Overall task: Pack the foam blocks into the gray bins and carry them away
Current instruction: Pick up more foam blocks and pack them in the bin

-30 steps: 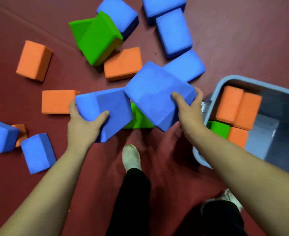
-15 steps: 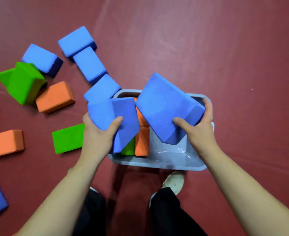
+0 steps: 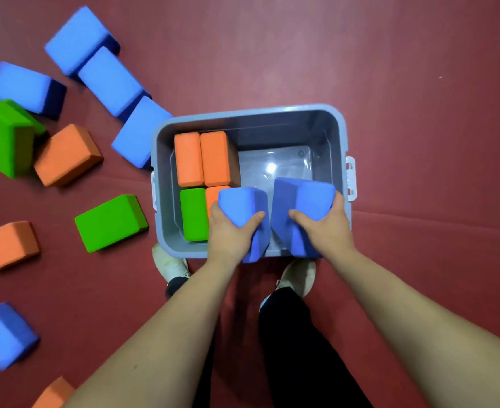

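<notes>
A gray bin point(image 3: 248, 114) stands on the red floor right in front of my feet. Inside, against its left wall, stand two orange foam blocks point(image 3: 203, 157), a green block point(image 3: 194, 213) and a partly hidden orange block point(image 3: 213, 195). My left hand point(image 3: 231, 231) grips one blue foam block point(image 3: 241, 206) on end over the bin's near side. My right hand point(image 3: 324, 228) grips a second blue foam block point(image 3: 303, 197) beside it, over the bin's bare right half. The two held blocks are nearly touching.
Loose foam blocks lie on the floor left of the bin: several blue ones point(image 3: 110, 81), a green one point(image 3: 112, 222), a bigger green pile point(image 3: 4, 136), orange ones point(image 3: 67, 154) and another blue point(image 3: 3, 334). My shoes point(image 3: 170, 263) stand at the bin's near rim.
Both hands have brought the blue blocks down from above the bin to its near side and turned them on end. The view has shifted so the bin is centred.
</notes>
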Demonstrator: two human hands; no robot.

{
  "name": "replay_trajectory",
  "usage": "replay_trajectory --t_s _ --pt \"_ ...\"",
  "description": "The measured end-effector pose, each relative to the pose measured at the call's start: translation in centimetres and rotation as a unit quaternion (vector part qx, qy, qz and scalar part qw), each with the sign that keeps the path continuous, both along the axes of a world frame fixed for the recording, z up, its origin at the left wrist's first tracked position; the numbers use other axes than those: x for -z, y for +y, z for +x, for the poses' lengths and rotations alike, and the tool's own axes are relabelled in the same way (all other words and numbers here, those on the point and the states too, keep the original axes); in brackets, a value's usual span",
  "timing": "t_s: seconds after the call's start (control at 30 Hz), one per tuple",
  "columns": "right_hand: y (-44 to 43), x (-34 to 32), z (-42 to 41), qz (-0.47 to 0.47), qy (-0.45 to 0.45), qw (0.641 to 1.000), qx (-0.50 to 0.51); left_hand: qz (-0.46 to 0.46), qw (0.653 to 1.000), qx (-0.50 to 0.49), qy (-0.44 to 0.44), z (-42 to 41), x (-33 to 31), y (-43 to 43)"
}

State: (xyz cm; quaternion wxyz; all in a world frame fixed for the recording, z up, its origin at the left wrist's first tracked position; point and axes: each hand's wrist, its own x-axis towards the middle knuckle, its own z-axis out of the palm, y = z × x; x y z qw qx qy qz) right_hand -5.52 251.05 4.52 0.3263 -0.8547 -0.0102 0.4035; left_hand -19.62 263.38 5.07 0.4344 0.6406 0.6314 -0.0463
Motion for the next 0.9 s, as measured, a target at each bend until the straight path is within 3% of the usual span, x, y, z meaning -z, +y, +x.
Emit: replay_trajectory --t_s 0.2,0.37,0.57,0.7,0.77,0.9 --pt "2.6 4.8 -1.9 -0.026 0.053 0.997 -0.046 -0.012 0.998 0.022 0.050 -0.1 4.9 0.6" --pt "3.8 9.1 -2.3 -0.039 0.073 0.995 -0.054 -0.009 0.983 0.127 0.132 1.3 8.3 2.5" --pt "4.2 12.2 -2.1 -0.067 0.095 0.990 -0.081 -0.030 0.928 0.255 0.272 2.3 9.7 4.5" --pt "4.6 13.1 -1.9 -0.074 0.116 0.986 -0.098 -0.163 0.858 0.353 0.335 3.0 9.8 6.7" --pt "4.7 13.4 -1.7 -0.079 0.132 0.982 -0.108 -0.215 0.840 0.372 0.331 3.0 10.2 7.1" --pt "5.1 13.9 -1.6 -0.090 0.154 0.973 -0.148 -0.140 0.838 0.421 0.318 2.0 11.4 5.6"
